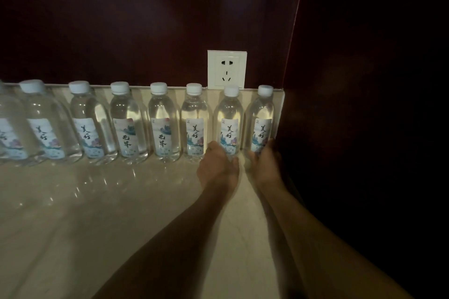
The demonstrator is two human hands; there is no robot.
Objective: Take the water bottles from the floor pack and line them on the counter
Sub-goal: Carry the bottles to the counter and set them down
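Water bottles (167, 124) stand in a row on desk (121, 201) w/ left hand (217, 167) fingers gripping second-from-end bottle (229, 124), right hand (264, 162) gripping end bottle (261, 121) by desk's edge, where a nudge could topple neighbours.

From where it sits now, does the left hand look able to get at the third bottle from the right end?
Probably yes. The left hand grips the second bottle from the right; the third bottle stands just beside it, and the counter in front is bare.
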